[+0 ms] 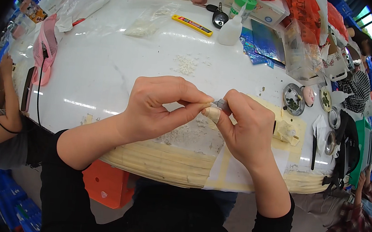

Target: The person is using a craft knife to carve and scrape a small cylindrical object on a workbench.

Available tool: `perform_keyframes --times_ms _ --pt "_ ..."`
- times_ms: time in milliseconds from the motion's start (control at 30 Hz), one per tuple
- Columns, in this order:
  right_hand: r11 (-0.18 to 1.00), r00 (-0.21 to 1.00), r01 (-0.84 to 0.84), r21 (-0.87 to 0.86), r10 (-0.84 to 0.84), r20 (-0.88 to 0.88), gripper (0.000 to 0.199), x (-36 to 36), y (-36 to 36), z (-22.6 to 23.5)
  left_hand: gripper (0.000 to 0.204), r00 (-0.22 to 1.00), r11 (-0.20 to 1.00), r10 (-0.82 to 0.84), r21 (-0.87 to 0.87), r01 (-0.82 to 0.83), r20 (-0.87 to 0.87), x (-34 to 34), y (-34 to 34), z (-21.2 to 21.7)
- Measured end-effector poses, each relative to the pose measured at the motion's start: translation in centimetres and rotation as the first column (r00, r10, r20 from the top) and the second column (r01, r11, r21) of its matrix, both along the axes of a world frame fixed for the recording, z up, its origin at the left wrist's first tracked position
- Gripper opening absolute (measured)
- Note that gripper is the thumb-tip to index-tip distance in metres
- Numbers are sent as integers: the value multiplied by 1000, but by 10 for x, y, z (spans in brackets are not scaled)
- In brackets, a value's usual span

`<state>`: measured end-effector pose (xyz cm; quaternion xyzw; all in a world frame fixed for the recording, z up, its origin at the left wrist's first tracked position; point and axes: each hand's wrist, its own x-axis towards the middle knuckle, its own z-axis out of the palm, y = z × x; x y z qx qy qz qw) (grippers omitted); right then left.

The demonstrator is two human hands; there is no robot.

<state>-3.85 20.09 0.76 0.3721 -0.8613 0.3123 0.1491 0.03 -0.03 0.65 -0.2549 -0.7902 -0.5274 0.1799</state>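
Observation:
My left hand (159, 108) and my right hand (246, 124) meet above the near edge of the white table (108, 76). Between their fingertips they pinch a small grey piece (220, 104). The left thumb and forefinger close on its left side, and the tape-wrapped right thumb with the forefinger closes on its right. Most of the piece is hidden by the fingers. A scatter of tiny white beads (185, 64) lies on the table just beyond the hands.
A yellow utility knife (192, 25), a white squeeze bottle (230, 28), blue glittery sheets (266, 42) and clear bags lie farther back. Round metal dishes (294, 99) stand at right. A pink fan (44, 49) sits left. Other people sit on both sides.

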Motion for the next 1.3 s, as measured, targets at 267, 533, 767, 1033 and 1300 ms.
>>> perform_keyframes --times_ms 267,533,767,1033,1300 --pt "999 999 -23 26 22 39 28 0 2 3 16 992 997 -38 72 30 119 1 0 0" --pt "965 962 -13 -262 84 261 17 -3 0 4 12 706 875 -329 483 -22 628 -4 -3 1" --pt "946 942 -149 -287 224 249 46 -4 1 5 13 644 849 -383 527 -37 662 -5 -2 -1" --pt "948 952 -155 -278 218 214 42 -4 1 7 16 547 803 -455 589 -89 703 -5 -2 -3" --pt "957 967 -145 -253 192 170 32 -3 -1 4 18 510 801 -456 586 -121 730 -6 -4 -6"
